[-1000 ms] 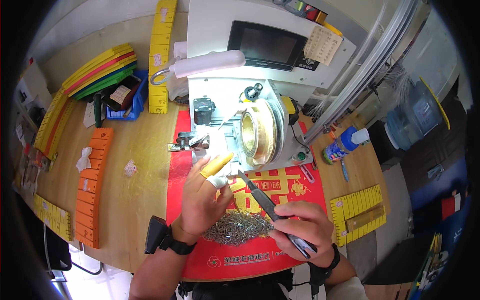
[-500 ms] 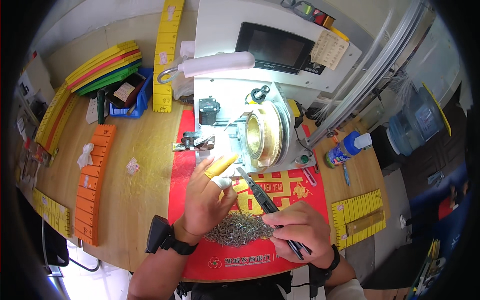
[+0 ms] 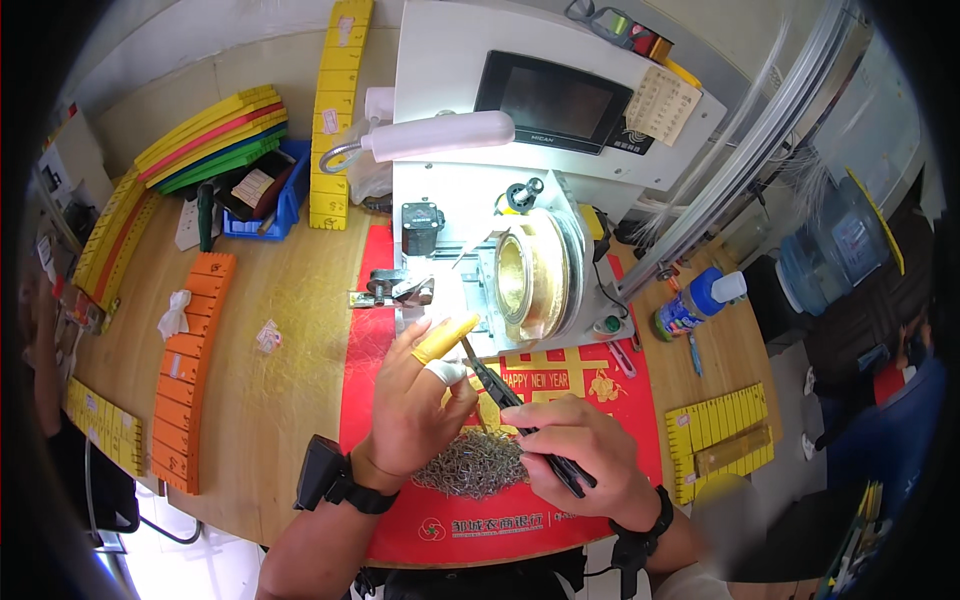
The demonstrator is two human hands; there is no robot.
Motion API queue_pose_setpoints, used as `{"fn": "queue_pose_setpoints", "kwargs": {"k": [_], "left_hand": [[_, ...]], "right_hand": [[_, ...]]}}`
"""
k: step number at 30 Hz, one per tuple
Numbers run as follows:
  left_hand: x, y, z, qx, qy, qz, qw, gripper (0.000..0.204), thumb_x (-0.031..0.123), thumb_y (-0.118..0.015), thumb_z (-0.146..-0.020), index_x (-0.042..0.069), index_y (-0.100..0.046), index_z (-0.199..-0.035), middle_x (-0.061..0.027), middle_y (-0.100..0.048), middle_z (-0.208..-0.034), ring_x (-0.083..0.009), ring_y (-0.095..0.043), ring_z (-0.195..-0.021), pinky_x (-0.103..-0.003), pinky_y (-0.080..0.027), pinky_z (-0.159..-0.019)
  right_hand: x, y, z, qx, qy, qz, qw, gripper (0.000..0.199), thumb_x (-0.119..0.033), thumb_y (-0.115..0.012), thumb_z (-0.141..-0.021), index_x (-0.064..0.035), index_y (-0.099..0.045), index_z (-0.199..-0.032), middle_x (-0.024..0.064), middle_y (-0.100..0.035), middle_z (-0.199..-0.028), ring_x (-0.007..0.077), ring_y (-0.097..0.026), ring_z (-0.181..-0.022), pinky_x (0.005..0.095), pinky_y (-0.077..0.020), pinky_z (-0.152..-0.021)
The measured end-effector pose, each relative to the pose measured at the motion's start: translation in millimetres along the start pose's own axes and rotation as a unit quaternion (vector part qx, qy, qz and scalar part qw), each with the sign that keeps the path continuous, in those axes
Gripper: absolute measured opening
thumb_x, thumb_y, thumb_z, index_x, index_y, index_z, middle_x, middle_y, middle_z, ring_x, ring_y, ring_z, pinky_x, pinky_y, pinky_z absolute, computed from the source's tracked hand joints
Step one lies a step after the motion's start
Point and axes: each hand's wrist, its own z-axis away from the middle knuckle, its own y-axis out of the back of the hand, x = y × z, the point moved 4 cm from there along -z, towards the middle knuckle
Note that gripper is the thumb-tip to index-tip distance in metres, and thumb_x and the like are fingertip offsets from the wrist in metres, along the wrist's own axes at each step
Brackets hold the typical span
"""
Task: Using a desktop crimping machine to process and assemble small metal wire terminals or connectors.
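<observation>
My right hand (image 3: 590, 455) grips a black utility knife (image 3: 502, 388), slanted with its blade end up and to the left. That end is beside the yellow-covered fingertip of my left hand (image 3: 425, 400). A yellow finger cot (image 3: 445, 337) covers one left finger, and a white wrap (image 3: 445, 371) is on another. My left thumb and fingers are drawn together; what they pinch, if anything, is hidden. Under both hands lies a heap of small metal hooks (image 3: 468, 468) on a red mat (image 3: 400, 535). Just beyond stands a white machine (image 3: 440, 172) with a gold reel (image 3: 535, 275).
A lamp (image 3: 440, 135) hangs over the machine. Orange (image 3: 190, 370) and yellow (image 3: 105, 425) notched boards lie left; another yellow board (image 3: 690, 430) lies right. A blue bin (image 3: 293, 190) stands back left, a blue-capped bottle (image 3: 690, 305) at right. Other people show at both edges.
The knife's blade end has moved left to the yellow-covered finger, and the knife has turned in my right hand. My left hand stays nearly in place.
</observation>
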Motion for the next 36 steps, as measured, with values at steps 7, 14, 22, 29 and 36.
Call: {"fn": "queue_pose_setpoints", "kwargs": {"k": [7, 14, 22, 29, 36], "left_hand": [[-2.7, 4.1, 3.8, -0.007, 0.010, -0.017, 1.000, 0.024, -0.005, -0.076, -0.077, 0.003, -0.060, -0.093, -0.0239, -0.071, -0.127, -0.0422, -0.068, -0.119, -0.057, -0.050, -0.111], [-6.5, -10.6, 15.1, 0.000, 0.042, -0.030, 0.999, 0.029, -0.006, -0.079, -0.077, 0.002, -0.063, -0.099, -0.0239, -0.069, -0.132, -0.0477, -0.060, -0.132, -0.058, -0.046, -0.115], [-42.2, -17.1, 46.5, 0.007, 0.075, 0.032, 0.997, 0.031, 0.008, -0.081, -0.083, -0.002, -0.062, -0.106, -0.0146, -0.068, -0.097, -0.0290, -0.065, -0.089, -0.042, -0.053, -0.083], [-63.3, -9.8, 63.4, -0.072, 0.223, 0.223, 0.946, 0.051, 0.005, -0.074, -0.091, 0.005, -0.055, -0.139, -0.0216, -0.052, -0.134, -0.0337, -0.063, -0.111, -0.046, -0.056, -0.091], [-12.1, -1.1, 21.7, -0.025, 0.123, -0.076, 0.989, 0.028, -0.009, -0.072, -0.078, 0.002, -0.062, -0.102, -0.0235, -0.070, -0.111, -0.0451, -0.067, -0.109, -0.049, -0.051, -0.101]], "right_hand": [[8.4, -4.1, 3.5, 0.007, -0.027, -0.046, 0.999, 0.036, 0.004, -0.078, -0.084, -0.0071, -0.063, -0.116, 0.0128, -0.072, -0.126, 0.0288, -0.074, -0.098, 0.0374, -0.0594, -0.076], [18.8, -6.5, 8.6, 0.049, -0.017, -0.055, 0.997, 0.029, 0.005, -0.071, -0.090, -0.0049, -0.066, -0.117, 0.0132, -0.071, -0.127, 0.0307, -0.073, -0.102, 0.0419, -0.0583, -0.085], [16.8, -13.4, 20.4, 0.118, 0.024, -0.132, 0.984, 0.024, 0.005, -0.068, -0.086, -0.0032, -0.053, -0.103, 0.0134, -0.057, -0.099, 0.0345, -0.059, -0.091, 0.0438, -0.0486, -0.078], [6.1, -16.8, 25.8, 0.145, 0.083, -0.138, 0.976, 0.026, 0.004, -0.070, -0.086, -0.0029, -0.056, -0.107, 0.0137, -0.059, -0.111, 0.0352, -0.061, -0.094, 0.0432, -0.0512, -0.080], [8.8, 40.2, 106.4, 0.042, -0.005, 0.058, 0.997, 0.028, -0.003, -0.077, -0.080, -0.0012, -0.070, -0.107, 0.0154, -0.069, -0.126, 0.0305, -0.072, -0.091, 0.0400, -0.0597, -0.076]]}}
